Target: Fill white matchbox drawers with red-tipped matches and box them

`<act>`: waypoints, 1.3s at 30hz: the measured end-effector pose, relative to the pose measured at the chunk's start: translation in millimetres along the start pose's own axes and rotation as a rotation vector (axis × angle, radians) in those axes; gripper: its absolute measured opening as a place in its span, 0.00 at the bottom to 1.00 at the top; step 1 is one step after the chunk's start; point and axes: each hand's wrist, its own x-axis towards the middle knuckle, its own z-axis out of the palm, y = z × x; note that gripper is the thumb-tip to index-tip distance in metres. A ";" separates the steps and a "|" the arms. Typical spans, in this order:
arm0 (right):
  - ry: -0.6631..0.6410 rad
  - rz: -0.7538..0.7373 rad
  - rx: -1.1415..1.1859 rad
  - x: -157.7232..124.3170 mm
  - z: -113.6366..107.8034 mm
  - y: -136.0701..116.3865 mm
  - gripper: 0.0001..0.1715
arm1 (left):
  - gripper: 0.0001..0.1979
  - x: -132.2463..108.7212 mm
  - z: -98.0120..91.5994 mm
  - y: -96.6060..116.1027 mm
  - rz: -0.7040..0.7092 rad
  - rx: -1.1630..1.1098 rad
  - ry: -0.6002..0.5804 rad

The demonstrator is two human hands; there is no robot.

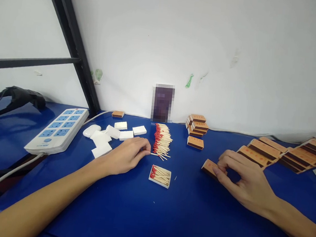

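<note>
My left hand (128, 154) is closed in a pinch on the end of a matchstick (155, 154), at the near edge of a long pile of red-headed matches (161, 139). Just in front of the pile sits an open white matchbox tray (169, 179), with matches lying in it, their heads to the left. On the right, my right hand (241, 175) grips an orange and brown matchbox cover (209, 166) between thumb and fingers, low at the blue tabletop. Whether anything is inside that cover cannot be seen.
White trays (101, 150) lie jumbled left of the matches, beside a white mouse-like object (91, 130) and a power strip (60, 128). Matchboxes are stacked (198, 125) near the wall. More matchbox covers (264, 150) spread in rows at the right. A black frame (73, 37) rises at left.
</note>
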 end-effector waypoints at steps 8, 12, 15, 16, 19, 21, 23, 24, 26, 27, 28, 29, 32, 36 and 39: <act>0.038 0.002 0.030 -0.9 6.0 0.3 0.12 | 0.15 -0.9 3.5 16.5 0.046 -0.205 0.108; 0.043 -0.018 0.041 -0.8 6.1 -3.8 0.11 | 0.14 -1.3 4.5 23.5 0.010 -0.249 0.194; 0.035 -0.023 0.059 0.2 5.1 -5.8 0.10 | 0.13 -2.6 4.5 26.9 0.054 -0.290 0.192; 0.033 -0.020 0.066 0.5 4.7 -5.9 0.10 | 0.13 -3.4 4.9 27.5 0.081 -0.302 0.179; 0.024 -0.018 0.081 0.9 3.9 -4.3 0.09 | 0.11 -5.8 7.1 27.0 0.197 -0.296 0.149; 0.014 -0.014 0.090 0.7 4.2 -2.7 0.09 | 0.10 -6.7 9.1 25.6 0.280 -0.231 0.133; -0.008 -0.007 0.101 0.3 5.3 -1.5 0.10 | 0.11 -6.5 11.2 25.0 0.336 -0.120 0.118; -0.019 -0.005 0.106 0.0 5.9 -1.2 0.10 | 0.12 -6.1 12.4 25.5 0.352 -0.063 0.118; -0.032 -0.011 0.115 -0.5 7.2 -1.2 0.11 | 0.13 -4.8 15.4 28.1 0.366 0.024 0.130; -0.031 -0.016 0.117 -0.8 7.8 -1.3 0.11 | 0.13 -4.1 17.1 30.0 0.365 0.046 0.131; -0.028 -0.018 0.117 -1.1 8.2 -1.5 0.11 | 0.13 -3.5 18.8 32.1 0.358 0.056 0.121; -0.026 -0.018 0.116 -1.4 8.4 -1.6 0.10 | 0.13 -3.0 20.4 34.0 0.342 0.061 0.105; -0.017 -0.006 0.097 -2.0 8.2 -0.9 0.09 | 0.13 -2.1 21.9 36.6 0.276 0.071 0.090; -0.072 0.049 -0.015 -1.3 6.7 2.4 0.06 | 0.15 -2.2 13.2 29.9 0.220 0.112 0.188; -0.158 0.120 -0.189 -1.2 6.0 4.1 0.08 | 0.16 -3.4 2.9 21.3 0.240 0.109 0.160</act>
